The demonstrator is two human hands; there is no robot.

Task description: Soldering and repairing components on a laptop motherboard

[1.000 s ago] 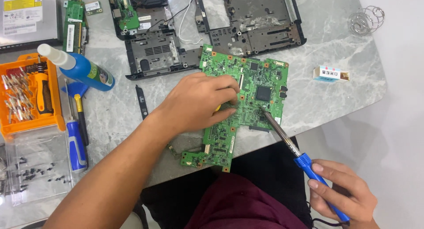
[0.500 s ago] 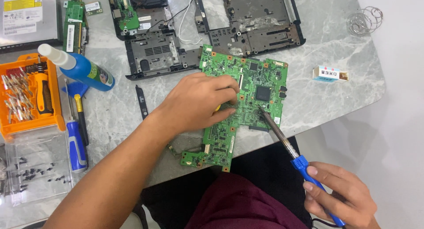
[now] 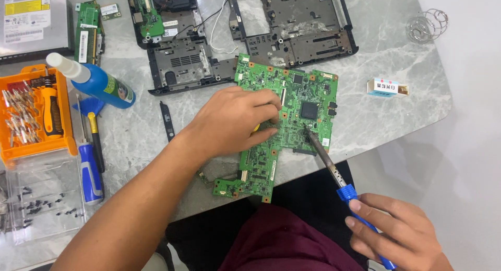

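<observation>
1. Grey marbled table (image 3: 396, 119) is the work surface, and the green circuit board (image 3: 292, 119) is laid flat on it near the front edge, with its lower part reaching over the edge above the lap.
2. The board is pressed down by the left hand (image 3: 235, 122), whose fingers are curled on the middle of the board; nothing is clearly held in it, although a small yellow thing shows under the fingers and cannot be identified.
3. The blue handle of the soldering iron (image 3: 334, 166) is gripped firmly by the right hand (image 3: 396, 234), low and far from the tip.
4. The tip is placed just below the black square chip (image 3: 309, 110), touching the board or very near to it; this cannot be told.
5. For good work, the board should be kept still, the iron should be guided steadily, and the left fingers should be kept apart from the hot tip.
6. The blue bottle (image 3: 94, 80) and the orange tool case (image 3: 36, 114) are well apart at the left.
</observation>
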